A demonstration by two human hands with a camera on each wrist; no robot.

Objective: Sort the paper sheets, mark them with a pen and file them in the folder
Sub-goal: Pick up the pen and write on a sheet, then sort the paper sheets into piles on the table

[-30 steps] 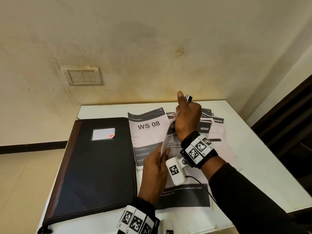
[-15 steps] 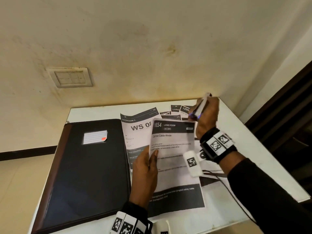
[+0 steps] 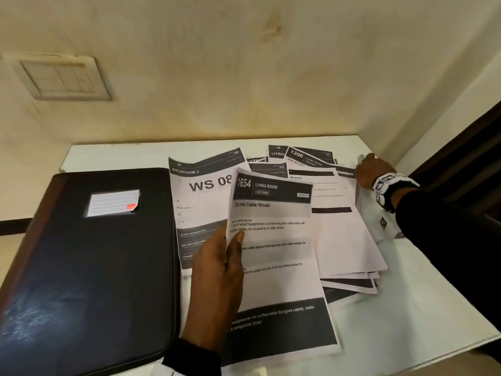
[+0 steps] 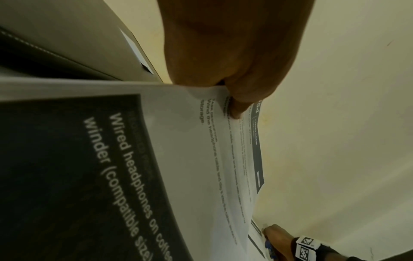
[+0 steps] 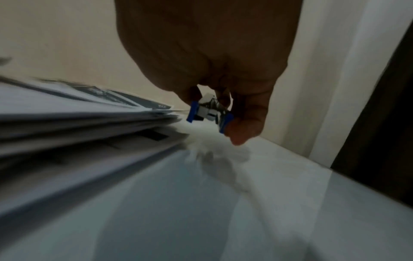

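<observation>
My left hand [image 3: 230,240] pinches the left edge of a printed sheet headed "1654 LIVING ROOM" [image 3: 273,240], thumb on top, lifting it over the table. The left wrist view shows the same pinch of the left hand [image 4: 232,98] on that sheet [image 4: 178,141]. My right hand [image 3: 371,169] is at the far right of the table beside the wall, fingers curled round a white and blue pen [image 5: 208,111] held just above the tabletop. A closed black folder [image 3: 89,261] lies at the left. A "WS 08" sheet [image 3: 200,185] lies beside it.
A loose pile of printed sheets [image 3: 339,226] is spread between the held sheet and my right hand. The white table [image 3: 420,308] stands against a cream wall with a switch plate [image 3: 62,77]. A dark door frame [image 3: 474,158] stands at the right.
My right hand has swung with the pen from over the sheets to the table's far right corner and come down low. My left hand keeps its hold on the 1654 sheet.
</observation>
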